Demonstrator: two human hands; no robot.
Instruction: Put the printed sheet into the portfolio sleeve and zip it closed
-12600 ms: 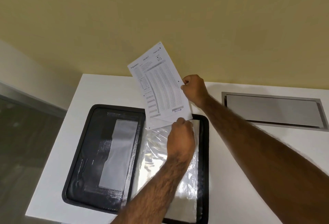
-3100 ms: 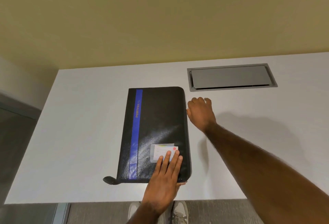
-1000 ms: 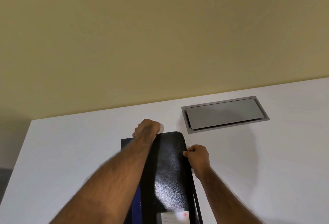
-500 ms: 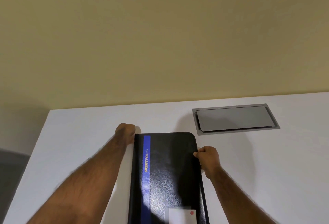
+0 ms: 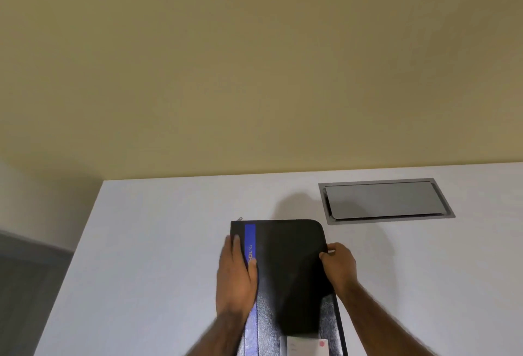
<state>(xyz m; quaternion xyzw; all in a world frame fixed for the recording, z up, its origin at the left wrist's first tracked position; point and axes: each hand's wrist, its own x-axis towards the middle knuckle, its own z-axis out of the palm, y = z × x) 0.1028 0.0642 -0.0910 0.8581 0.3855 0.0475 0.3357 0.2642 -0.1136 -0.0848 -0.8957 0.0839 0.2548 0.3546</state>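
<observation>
Card pocket: a pale rectangular card with a red dot [image 5: 308, 346] sits on the cover at the bottom edge of the frame, right of centre.
Portfolio: a closed black leather-look zip portfolio with a blue vertical stripe [image 5: 285, 268] lies flat on the table, lower centre of the frame, its near end cut off by the bottom edge.
Printed sheet: not visible; the cover is shut over whatever is inside.
Left hand [image 5: 236, 279]: laid flat, palm down, on the left side of the cover, fingers spread out over the blue stripe; its grip is apart, pressing rather than clasping.
Right hand [image 5: 338, 266]: at the right edge of the portfolio, near the rounded far corner, fingers curled; its grip is together, pinched on the edge there, though what exactly is pinched is too small to tell.
Zip pull: a small silver tab [image 5: 240, 218] sticks out at the far left corner of the portfolio.
Table: a plain white table [image 5: 158, 242] fills the lower half of the frame.
Hatch: a grey metal rectangular flap [image 5: 385, 200] is set flush into the table, right of the portfolio and farther off.
Wall: a yellow-beige wall [image 5: 254, 58] covers the upper half.
</observation>
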